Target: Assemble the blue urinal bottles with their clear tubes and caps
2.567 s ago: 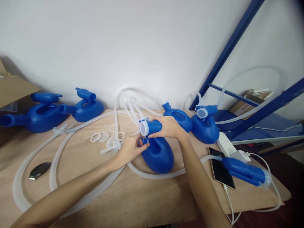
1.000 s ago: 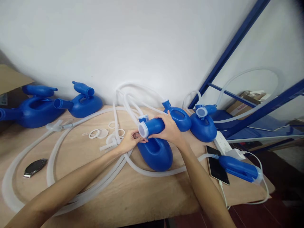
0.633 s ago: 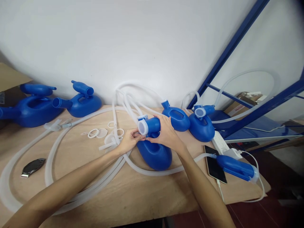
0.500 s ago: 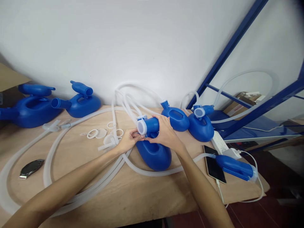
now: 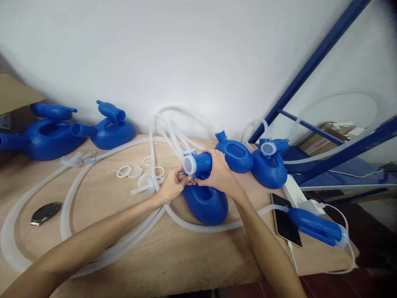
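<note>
On the table in the middle stands a blue plastic urinal bottle [image 5: 208, 207], its handle opening partly behind my hands. My right hand [image 5: 221, 171] is wrapped round a short blue tubular urinal funnel [image 5: 201, 162] with a white rim, held over the bottle's top. Just below that rim, the fingertips of my left hand [image 5: 175, 182] are pinched together. What they pinch is too small and covered to make out. Right behind the funnel is a small blue neck with a whitish cap [image 5: 190, 152].
Clear hoses [image 5: 70, 203] loop across the table. White rings and discs [image 5: 135, 171] lie left of my hands, a watch [image 5: 46, 213] farther left. Other blue urinal bottles [image 5: 113, 134] stand along the wall. At right are a phone [image 5: 285, 225], a power strip [image 5: 293, 190] and a blue rack [image 5: 310, 66].
The whole view has shifted slightly, so things sit a little farther right. My left fingers have curled in closer under the funnel's rim; my right hand keeps its hold.
</note>
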The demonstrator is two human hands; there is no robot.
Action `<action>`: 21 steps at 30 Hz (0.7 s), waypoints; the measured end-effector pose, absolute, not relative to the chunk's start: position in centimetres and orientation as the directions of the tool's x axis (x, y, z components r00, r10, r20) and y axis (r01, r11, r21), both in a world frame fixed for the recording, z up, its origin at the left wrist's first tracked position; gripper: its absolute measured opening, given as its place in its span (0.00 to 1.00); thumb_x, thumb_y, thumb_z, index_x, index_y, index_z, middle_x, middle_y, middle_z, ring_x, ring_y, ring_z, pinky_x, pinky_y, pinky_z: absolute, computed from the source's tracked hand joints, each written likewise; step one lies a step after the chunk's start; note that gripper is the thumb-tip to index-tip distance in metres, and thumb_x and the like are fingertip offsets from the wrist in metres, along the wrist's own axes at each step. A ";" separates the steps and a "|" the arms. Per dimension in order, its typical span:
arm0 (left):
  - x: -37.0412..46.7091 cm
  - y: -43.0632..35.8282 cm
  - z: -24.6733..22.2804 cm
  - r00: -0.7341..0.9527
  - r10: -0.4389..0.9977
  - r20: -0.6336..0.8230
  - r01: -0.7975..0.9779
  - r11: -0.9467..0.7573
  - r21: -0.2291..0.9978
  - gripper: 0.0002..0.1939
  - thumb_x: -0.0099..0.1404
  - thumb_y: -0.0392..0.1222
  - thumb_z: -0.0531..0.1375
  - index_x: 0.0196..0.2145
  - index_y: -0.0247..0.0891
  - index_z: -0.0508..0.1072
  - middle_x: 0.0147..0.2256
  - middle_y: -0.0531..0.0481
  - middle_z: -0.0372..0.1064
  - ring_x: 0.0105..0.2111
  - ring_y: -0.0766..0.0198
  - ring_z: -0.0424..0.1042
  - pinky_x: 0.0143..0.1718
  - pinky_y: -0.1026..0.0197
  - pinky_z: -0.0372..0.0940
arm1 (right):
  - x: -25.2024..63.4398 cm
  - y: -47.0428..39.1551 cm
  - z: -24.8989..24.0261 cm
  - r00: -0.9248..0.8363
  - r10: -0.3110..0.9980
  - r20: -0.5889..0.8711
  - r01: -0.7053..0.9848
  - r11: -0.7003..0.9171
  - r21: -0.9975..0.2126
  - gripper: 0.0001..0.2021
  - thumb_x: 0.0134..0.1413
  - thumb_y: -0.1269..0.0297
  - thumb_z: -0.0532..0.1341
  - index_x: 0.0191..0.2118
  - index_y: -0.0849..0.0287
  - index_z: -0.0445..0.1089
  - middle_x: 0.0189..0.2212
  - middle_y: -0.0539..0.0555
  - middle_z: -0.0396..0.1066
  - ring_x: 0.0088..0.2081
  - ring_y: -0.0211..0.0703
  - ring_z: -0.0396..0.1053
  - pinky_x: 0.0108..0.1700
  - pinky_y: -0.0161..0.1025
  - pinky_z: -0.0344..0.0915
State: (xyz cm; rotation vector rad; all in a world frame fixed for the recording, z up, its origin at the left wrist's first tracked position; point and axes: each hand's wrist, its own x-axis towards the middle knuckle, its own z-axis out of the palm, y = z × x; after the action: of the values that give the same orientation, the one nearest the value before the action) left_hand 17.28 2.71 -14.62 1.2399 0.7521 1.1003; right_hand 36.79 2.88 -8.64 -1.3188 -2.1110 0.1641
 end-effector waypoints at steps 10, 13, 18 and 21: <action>18.0 2.2 -15.0 0.240 0.964 0.110 -0.270 -0.042 0.962 0.21 0.56 0.50 0.73 0.40 0.32 0.77 0.33 0.46 0.79 0.31 0.59 0.81 0.39 0.57 0.78 | 37.1 3.1 -8.6 -0.336 0.813 0.475 0.738 0.541 -0.404 0.42 0.39 0.55 0.76 0.60 0.54 0.59 0.55 0.62 0.68 0.58 0.67 0.66 0.63 0.65 0.59; 18.0 2.2 -14.8 0.237 0.965 0.113 -0.268 -0.047 0.962 0.20 0.55 0.49 0.73 0.39 0.32 0.77 0.30 0.47 0.79 0.29 0.61 0.79 0.34 0.62 0.75 | 37.1 3.0 -8.6 -0.335 0.813 0.476 0.733 0.542 -0.411 0.41 0.39 0.54 0.75 0.59 0.54 0.59 0.55 0.62 0.68 0.58 0.67 0.65 0.63 0.65 0.59; 17.9 2.1 -14.7 0.206 0.972 0.110 -0.203 -0.067 0.977 0.21 0.57 0.51 0.72 0.40 0.32 0.78 0.25 0.48 0.77 0.19 0.69 0.68 0.19 0.69 0.59 | 36.9 3.0 -8.5 -0.327 0.818 0.474 0.734 0.535 -0.418 0.41 0.38 0.55 0.75 0.59 0.54 0.60 0.55 0.61 0.68 0.58 0.67 0.65 0.63 0.65 0.58; 17.7 2.2 -14.8 0.220 0.969 0.108 -0.203 -0.062 0.977 0.22 0.56 0.53 0.73 0.39 0.32 0.77 0.25 0.46 0.78 0.20 0.66 0.71 0.20 0.67 0.60 | 36.9 2.9 -8.4 -0.321 0.828 0.460 0.749 0.519 -0.412 0.40 0.40 0.54 0.74 0.59 0.53 0.60 0.55 0.61 0.69 0.58 0.67 0.65 0.63 0.65 0.58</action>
State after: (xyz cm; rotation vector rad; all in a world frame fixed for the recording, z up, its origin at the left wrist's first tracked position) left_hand 17.71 2.22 -14.81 1.2258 0.8543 1.1841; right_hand 36.85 2.94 -8.41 -1.2776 -2.1289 0.1618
